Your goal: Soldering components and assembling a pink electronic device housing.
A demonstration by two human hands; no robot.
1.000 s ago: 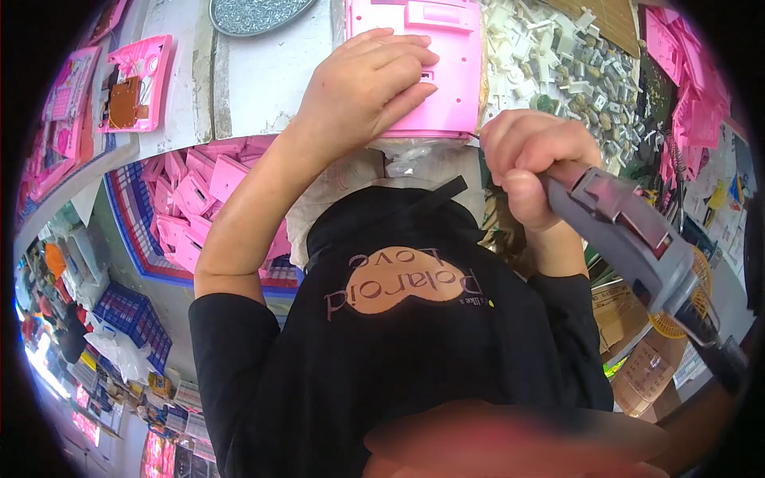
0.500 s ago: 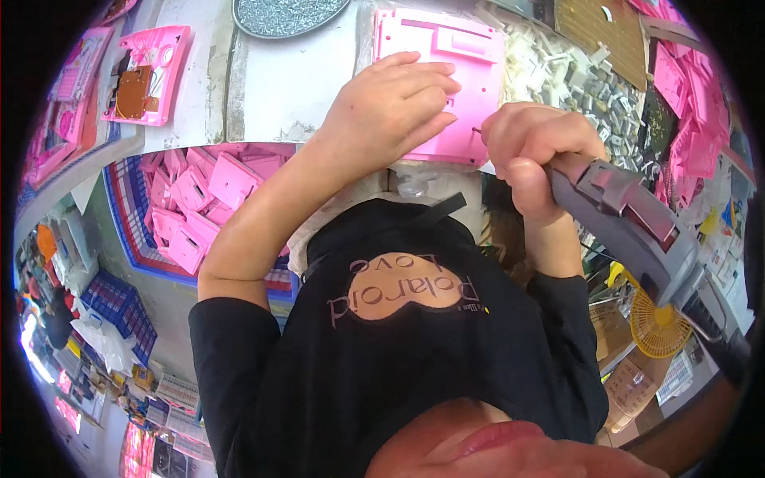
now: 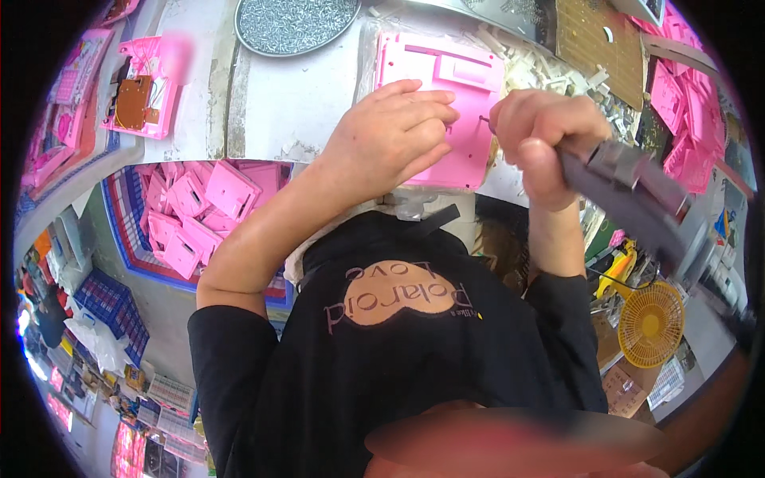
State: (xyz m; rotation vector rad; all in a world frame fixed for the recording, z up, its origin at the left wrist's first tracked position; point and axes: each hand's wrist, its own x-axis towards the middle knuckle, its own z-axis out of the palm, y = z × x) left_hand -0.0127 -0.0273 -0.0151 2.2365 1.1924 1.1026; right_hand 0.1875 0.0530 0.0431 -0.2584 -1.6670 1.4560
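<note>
A pink plastic back cover (image 3: 446,88) lies flat on the white workbench (image 3: 303,103) in front of me. My left hand (image 3: 390,139) rests on its lower left part, fingers spread over it and holding it down. My right hand (image 3: 542,135) is closed round the grip of a grey electric screwdriver (image 3: 637,199), whose thin bit points at the cover's right edge. The screwdriver's body runs off to the lower right.
A round metal tray of screws (image 3: 295,24) sits at the back. A blue crate of pink covers (image 3: 199,215) stands at my lower left. White plastic parts (image 3: 550,72) and more pink covers (image 3: 685,103) lie at the right. A yellow fan (image 3: 649,323) is below.
The view has tilted, so the pink cover and both hands sit lower in the picture. My right hand has brought the screwdriver's bit closer to the cover's right edge.
</note>
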